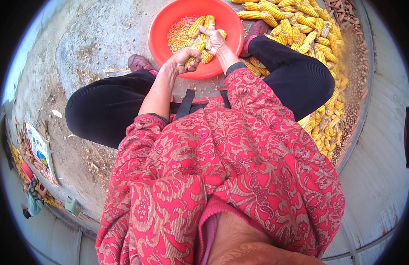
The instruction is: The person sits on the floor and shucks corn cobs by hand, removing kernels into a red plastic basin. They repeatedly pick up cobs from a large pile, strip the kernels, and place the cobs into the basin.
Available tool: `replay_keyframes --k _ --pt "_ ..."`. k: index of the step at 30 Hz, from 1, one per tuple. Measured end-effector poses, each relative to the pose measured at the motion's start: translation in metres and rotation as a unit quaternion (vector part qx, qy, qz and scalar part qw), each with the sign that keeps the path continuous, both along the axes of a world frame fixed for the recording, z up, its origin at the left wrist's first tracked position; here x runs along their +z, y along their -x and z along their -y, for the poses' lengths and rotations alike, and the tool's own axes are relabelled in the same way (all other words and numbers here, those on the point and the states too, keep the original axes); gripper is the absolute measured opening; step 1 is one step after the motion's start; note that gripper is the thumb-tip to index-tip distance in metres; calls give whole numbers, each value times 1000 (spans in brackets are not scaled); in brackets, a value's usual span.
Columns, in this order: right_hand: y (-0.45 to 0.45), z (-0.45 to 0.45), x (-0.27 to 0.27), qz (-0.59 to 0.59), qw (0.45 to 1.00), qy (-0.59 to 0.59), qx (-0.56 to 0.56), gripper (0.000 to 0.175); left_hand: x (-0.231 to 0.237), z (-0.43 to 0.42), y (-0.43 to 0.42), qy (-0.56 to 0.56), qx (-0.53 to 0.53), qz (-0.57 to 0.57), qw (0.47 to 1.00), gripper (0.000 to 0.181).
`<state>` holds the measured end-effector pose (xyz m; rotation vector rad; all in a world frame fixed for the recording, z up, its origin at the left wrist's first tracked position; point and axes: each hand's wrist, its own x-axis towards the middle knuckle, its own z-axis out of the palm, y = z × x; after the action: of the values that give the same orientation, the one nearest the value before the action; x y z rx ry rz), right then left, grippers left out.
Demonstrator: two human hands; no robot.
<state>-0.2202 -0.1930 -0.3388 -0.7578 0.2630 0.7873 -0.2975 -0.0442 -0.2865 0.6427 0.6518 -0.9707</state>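
Observation:
Over a red plastic basin, my left hand is closed around a yellow corn ear. Its upper end meets my right hand, whose curled fingers hold a paler, seemingly bare corn cob against it. My right palm is partly hidden. Loose corn kernels cover the left part of the basin's bottom. Several whole ears lie beyond and beside my hands in the basin.
A large heap of corn ears spreads along the right, with bare cobs outside it. My shoes flank the basin. Scattered kernels and husk bits lie on the concrete floor. A printed sack, green container and another person are far left.

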Motion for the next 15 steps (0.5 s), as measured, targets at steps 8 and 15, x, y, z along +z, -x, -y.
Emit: replay_keyframes --k 8,15 --pt "5 -6 -1 -104 988 71 -94 17 -2 25 9 -409 -191 194 871 17" --pt "6 -6 -17 -170 951 163 -199 17 -7 33 24 -651 -267 347 620 30"
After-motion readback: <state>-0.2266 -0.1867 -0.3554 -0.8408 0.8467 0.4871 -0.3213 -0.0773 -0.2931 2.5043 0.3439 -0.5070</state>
